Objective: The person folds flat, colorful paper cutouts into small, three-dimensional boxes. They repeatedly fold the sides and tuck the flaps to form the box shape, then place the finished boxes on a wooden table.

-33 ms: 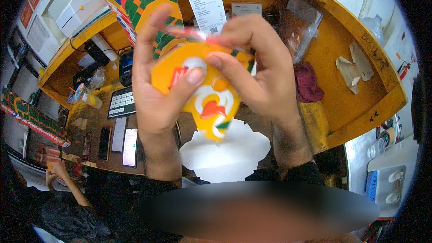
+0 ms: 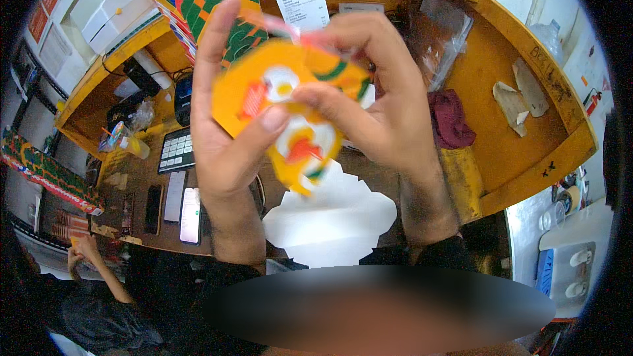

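Both my hands hold up a yellow cardboard food box (image 2: 280,79) printed with fried eggs and red and green shapes. My left hand (image 2: 227,112) grips its left side, thumb pressed on the face and fingers raised behind. My right hand (image 2: 386,92) pinches the right side, its thumb on the printed face and its fingers curled over the upper edge. A blurred red and white strip shows along the top. Below lies a flat white die-cut cardboard sheet (image 2: 330,217). Behind my left hand stands a stack of green and orange printed cardboard sheets (image 2: 221,6).
A paper receipt (image 2: 297,0) hangs at the back. Several phones and a tablet (image 2: 177,150) lie left, near a drink cup (image 2: 135,145). A maroon cloth (image 2: 452,118) rests right, by the yellow wooden shelf (image 2: 547,138). Another person's hands (image 2: 84,250) show at lower left.
The box has shifted slightly up and left and tilted in my hands. My right hand's fingers have moved a little up and left. The white sheet's far flap shows more.
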Tool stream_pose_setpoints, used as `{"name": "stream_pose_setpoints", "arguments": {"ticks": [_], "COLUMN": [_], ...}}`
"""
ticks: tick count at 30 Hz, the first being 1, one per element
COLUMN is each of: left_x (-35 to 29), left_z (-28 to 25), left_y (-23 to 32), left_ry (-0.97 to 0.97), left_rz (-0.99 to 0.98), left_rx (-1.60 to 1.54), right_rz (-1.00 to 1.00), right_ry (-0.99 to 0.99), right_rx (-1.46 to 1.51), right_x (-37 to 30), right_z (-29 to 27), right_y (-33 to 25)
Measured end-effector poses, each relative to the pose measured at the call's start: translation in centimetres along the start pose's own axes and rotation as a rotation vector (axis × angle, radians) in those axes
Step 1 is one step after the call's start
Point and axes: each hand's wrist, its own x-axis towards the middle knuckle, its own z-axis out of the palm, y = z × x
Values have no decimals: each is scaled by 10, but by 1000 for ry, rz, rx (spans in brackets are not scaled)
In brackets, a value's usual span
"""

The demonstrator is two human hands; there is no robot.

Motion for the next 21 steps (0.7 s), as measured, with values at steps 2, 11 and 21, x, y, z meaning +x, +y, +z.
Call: {"name": "stream_pose_setpoints", "arguments": {"ticks": [2,11,21], "left_x": [-1,6,-20], "left_z": [3,-10,0], "left_y": [1,0,8], "left_ry": [16,42,-264], "left_rz": [8,-420,-388], "left_rx": [-125,-1052,-194], "right_rz": [15,-89,-90], "right_ry": [-33,-173,1], "right_rx": [42,1,-77], "right_x": [5,8,11], "right_z": [3,-11,-10], "right_y": [8,13,17]}}
